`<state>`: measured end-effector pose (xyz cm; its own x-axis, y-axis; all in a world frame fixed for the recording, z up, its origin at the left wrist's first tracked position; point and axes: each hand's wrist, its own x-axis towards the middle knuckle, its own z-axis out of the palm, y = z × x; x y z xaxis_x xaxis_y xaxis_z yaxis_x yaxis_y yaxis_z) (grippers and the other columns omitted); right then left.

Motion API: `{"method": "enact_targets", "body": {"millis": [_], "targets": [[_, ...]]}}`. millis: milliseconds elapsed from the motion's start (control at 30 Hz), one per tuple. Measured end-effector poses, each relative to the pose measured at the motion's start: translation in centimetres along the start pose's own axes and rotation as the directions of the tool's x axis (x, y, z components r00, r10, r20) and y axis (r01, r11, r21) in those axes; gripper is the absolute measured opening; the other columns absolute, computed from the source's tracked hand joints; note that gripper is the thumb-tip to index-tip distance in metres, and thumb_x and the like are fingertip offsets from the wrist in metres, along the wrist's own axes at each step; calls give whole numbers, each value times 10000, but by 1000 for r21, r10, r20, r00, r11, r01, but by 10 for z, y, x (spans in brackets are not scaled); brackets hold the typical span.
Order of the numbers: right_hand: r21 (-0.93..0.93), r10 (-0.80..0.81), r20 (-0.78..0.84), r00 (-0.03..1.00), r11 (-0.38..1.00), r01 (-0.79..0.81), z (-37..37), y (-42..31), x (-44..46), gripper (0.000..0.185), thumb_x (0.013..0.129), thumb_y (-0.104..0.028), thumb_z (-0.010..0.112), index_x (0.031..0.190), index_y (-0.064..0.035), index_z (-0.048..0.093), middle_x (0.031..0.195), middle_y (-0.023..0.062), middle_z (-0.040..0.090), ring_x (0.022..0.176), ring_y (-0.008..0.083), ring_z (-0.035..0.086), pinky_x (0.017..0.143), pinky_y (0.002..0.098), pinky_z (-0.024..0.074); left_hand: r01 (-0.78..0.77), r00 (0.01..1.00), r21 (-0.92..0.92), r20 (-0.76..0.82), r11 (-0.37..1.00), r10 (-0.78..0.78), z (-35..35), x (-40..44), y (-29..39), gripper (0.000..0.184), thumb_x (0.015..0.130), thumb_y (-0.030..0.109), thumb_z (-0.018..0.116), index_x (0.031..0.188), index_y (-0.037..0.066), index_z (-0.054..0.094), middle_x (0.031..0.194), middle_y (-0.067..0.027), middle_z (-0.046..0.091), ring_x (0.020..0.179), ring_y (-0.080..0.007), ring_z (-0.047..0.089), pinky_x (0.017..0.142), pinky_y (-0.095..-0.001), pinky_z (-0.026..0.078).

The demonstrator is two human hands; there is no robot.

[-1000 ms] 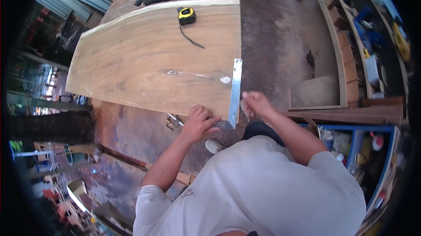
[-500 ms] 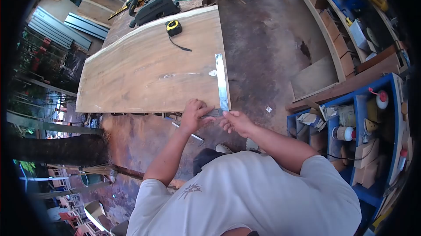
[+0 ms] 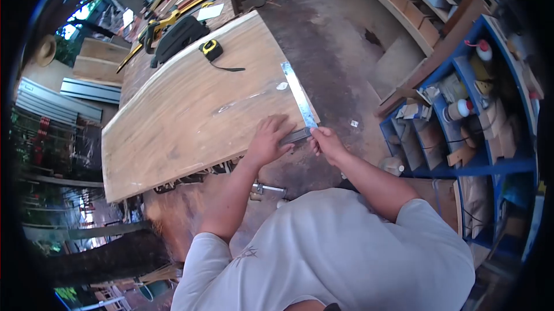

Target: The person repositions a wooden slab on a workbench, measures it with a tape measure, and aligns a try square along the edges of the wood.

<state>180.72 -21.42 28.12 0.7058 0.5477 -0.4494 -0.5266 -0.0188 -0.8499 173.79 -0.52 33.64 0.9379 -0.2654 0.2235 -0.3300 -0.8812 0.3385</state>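
Biggest thing in view is the floor (image 3: 329, 39), a smooth, brownish-grey surface mottled with darker stains. On top of that visually you've got the broad pale-tan wooden slab (image 3: 184, 120), right in front of the person, flat-faced with fine lengthwise grain, a wavy cream-coloured far edge and a couple of whitish patches in the figure. Off to the right there's a blue-painted wooden shelf unit (image 3: 508, 164), all boxy cubbies stuffed with bottles and wood offcuts. Past the slab's far edge, a chunky black hard-cased power tool (image 3: 180, 38) sits on a rough brown bench (image 3: 135, 77). Then the shiny flat steel L-shaped square (image 3: 299, 96): its long blade lies across the slab near the right end, and the thicker dark stock runs along the near edge. Left hand (image 3: 268, 140) rests on the slab by that stock, fingers loosely spread, thumb apart from them on the near side; can't tell if it's actually gripping. Right hand (image 3: 328, 144) is at the square's corner, fingers curled in, thumb and forefinger nearly together; can't make out what they're pinching, if anything. Smaller bits: a slim silvery metal clamp (image 3: 268, 188) below the near edge, a flat white paper sheet (image 3: 210, 12) on the bench, and a stubby yellow-and-black tape measure (image 3: 211, 49) on the slab, dark strap trailing.
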Motion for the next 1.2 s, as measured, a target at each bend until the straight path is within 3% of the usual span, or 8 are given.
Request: {"method": "enact_targets", "body": {"millis": [33, 100, 133, 200, 533, 1200], "targets": [[14, -26, -22, 999, 1000, 26, 0, 2, -3, 336, 986, -318, 513, 857, -19, 599, 633, 21, 557, 520, 100, 520, 455, 247, 423, -25, 1000, -19, -13, 1000, 25, 3, 3, 0, 660, 713, 270, 772, 1327, 185, 548, 1356, -143, 482, 1277, -343, 434, 1077, -496, 327], [45, -52, -35, 998, 998, 54, 2, 7, -2, 340, 982, -323, 521, 861, -16, 602, 635, 25, 563, 515, 100, 516, 452, 247, 417, -48, 988, 63, 151, 997, 38, -7, 10, -3, 685, 743, 322, 737, 1376, 205, 505, 1483, -155, 369, 1392, -363, 301, 1145, -546, 193], [42, -37, -29, 999, 998, 38, 2, 9, -2, 343, 983, -329, 519, 870, -17, 605, 638, 25, 565, 522, 101, 521, 465, 248, 422, -57, 987, 64, 151, 996, 47, -7, 11, -6, 685, 743, 322, 737, 1376, 205, 505, 1483, -155, 369, 1392, -363, 301, 1145, -546, 193], [31, -35, -23, 999, 999, 36, -2, 4, 0, 346, 983, -335, 517, 879, -18, 609, 641, 24, 567, 530, 102, 525, 478, 248, 428, -76, 978, -1, 196, 997, 75, -5, 16, -11, 725, 750, 368, 714, 1413, 217, 465, 1523, -155, 315, 1424, -374, 238, 1153, -577, 123], [-62, 93, 187, 978, 995, -83, -13, -2, 10, 357, 992, -344, 497, 936, -9, 607, 687, 34, 584, 564, 123, 545, 503, 265, 445, -73, 977, 8, 203, 997, 70, -9, 18, -9, 733, 720, 336, 721, 1403, 220, 480, 1516, -151, 329, 1426, -360, 241, 1160, -561, 124], [-88, 64, 152, 986, 995, -51, -10, -1, 11, 351, 992, -333, 501, 927, -4, 605, 677, 42, 587, 558, 131, 548, 490, 274, 449, -73, 984, -33, 159, 997, 78, -6, 14, -14, 684, 731, 378, 730, 1358, 188, 535, 1486, -155, 378, 1413, -344, 280, 1159, -557, 140]]}}
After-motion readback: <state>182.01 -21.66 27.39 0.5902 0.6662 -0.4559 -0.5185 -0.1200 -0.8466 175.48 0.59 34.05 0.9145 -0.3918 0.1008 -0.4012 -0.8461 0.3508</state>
